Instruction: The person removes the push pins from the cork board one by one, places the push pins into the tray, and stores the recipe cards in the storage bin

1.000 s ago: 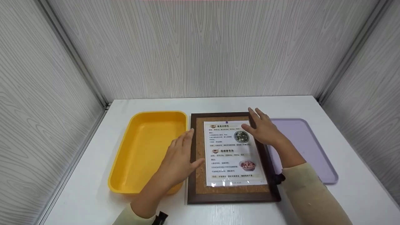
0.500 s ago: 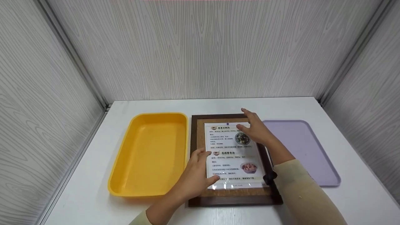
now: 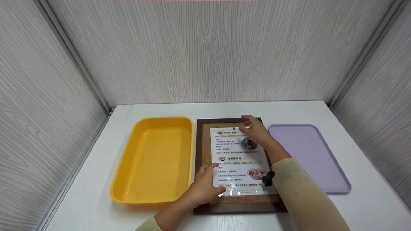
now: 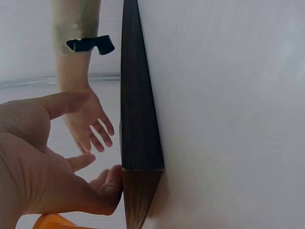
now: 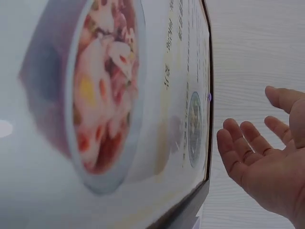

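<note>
left hand (image 3: 205, 186) and right hand (image 3: 257, 132) have drifted inward over the framed board (image 3: 244, 208), hands wide, loosely curved.

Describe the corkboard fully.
The corkboard lies face up on a white table between a yellow tray and a lilac tray. Its dark brown frame looks wooden. A glossy printed sheet with a purple pin covers most of the tan cork. The left hand and right hand are over it; contact is unclear.

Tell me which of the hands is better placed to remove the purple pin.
Probably the right hand: it's nearer the purple pin at the top of the printed sheet, while the left hand is by the sheet's lower left.
</note>
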Tool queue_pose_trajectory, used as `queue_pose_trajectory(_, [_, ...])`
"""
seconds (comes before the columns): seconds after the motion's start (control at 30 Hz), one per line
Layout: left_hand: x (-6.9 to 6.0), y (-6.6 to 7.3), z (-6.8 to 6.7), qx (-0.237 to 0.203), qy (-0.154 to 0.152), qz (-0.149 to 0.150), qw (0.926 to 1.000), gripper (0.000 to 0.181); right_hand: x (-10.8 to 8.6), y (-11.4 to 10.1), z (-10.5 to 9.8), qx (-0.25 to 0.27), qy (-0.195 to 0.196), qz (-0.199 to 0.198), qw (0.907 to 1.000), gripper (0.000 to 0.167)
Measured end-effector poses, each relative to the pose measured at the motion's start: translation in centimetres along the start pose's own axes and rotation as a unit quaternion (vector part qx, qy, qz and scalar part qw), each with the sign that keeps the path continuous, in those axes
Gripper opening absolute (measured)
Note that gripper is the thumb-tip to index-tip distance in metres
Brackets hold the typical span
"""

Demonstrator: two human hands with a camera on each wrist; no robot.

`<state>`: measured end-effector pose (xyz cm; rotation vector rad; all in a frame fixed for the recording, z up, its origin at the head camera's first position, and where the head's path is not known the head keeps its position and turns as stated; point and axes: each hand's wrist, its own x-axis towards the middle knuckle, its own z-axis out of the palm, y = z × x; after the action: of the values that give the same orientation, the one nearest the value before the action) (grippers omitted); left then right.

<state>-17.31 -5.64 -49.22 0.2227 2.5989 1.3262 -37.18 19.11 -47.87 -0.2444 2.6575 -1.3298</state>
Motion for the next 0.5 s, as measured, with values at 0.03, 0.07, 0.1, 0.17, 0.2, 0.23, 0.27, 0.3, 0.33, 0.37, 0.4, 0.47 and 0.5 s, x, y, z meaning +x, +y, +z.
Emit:
queue_pose_trajectory(0.03, [0.0, -0.1, 0.1, 0.004, 0.007, -0.004, 1.0, 0.089, 0.3, -0.1, 0.2, -0.006, 0.002, 0.007, 1.0, 0.064])
queue_pose_trajectory(0.07, [0.0, -0.1, 0.1, 0.006, 0.012, -0.007, 0.9999, 0.09, 0.6, -0.1, 0.4, -0.012, 0.005, 0.013, 0.9998, 0.063])
queue_pose_trajectory(0.1, [0.0, -0.1, 0.2, 0.007, 0.017, -0.011, 0.9998, 0.092, 0.9, -0.1, 0.6, -0.015, 0.006, 0.018, 0.9997, 0.062])
queue_pose_trajectory(0.17, [-0.1, -0.1, 0.3, 0.006, 0.021, -0.018, 0.9996, 0.097, 1.3, -0.2, 0.9, -0.012, 0.004, 0.027, 0.9996, 0.06])
queue_pose_trajectory(0.2, [-0.1, -0.1, 0.3, 0.004, 0.022, -0.019, 0.9996, 0.098, 1.5, -0.2, 1.1, -0.009, 0.004, 0.029, 0.9995, 0.059])
queue_pose_trajectory(0.23, [-0.1, -0.1, 0.4, 0.001, 0.022, -0.019, 0.9996, 0.099, 1.7, -0.1, 1.2, -0.007, 0.004, 0.032, 0.9995, 0.057])
queue_pose_trajectory(0.27, [-0.1, -0.1, 0.4, -0.001, 0.022, -0.019, 0.9996, 0.1, 1.9, 0.0, 1.3, -0.006, 0.005, 0.033, 0.9994, 0.055])
queue_pose_trajectory(0.3, [-0.1, -0.1, 0.4, -0.005, 0.021, -0.019, 0.9996, 0.1, 2.0, 0.2, 1.5, -0.006, 0.007, 0.034, 0.9994, 0.054])
queue_pose_trajectory(0.33, [-0.2, -0.1, 0.5, -0.009, 0.02, -0.019, 0.9996, 0.101, 2.2, 0.4, 1.6, -0.008, 0.012, 0.035, 0.9993, 0.052])
queue_pose_trajectory(0.37, [-0.2, -0.1, 0.5, -0.011, 0.02, -0.017, 0.9996, 0.1, 2.3, 0.6, 1.7, -0.01, 0.017, 0.037, 0.9991, 0.05])
queue_pose_trajectory(0.4, [-0.2, -0.1, 0.5, -0.012, 0.02, -0.016, 0.9996, 0.1, 2.5, 0.8, 1.9, -0.013, 0.021, 0.038, 0.999, 0.049])
queue_pose_trajectory(0.47, [-0.2, -0.2, 0.6, -0.015, 0.02, -0.017, 0.9995, 0.099, 2.7, 1.2, 2.2, -0.015, 0.027, 0.041, 0.9987, 0.046])
queue_pose_trajectory(0.5, [-0.2, -0.2, 0.6, -0.016, 0.02, -0.019, 0.9995, 0.099, 2.8, 1.3, 2.3, -0.014, 0.029, 0.04, 0.9987, 0.045])
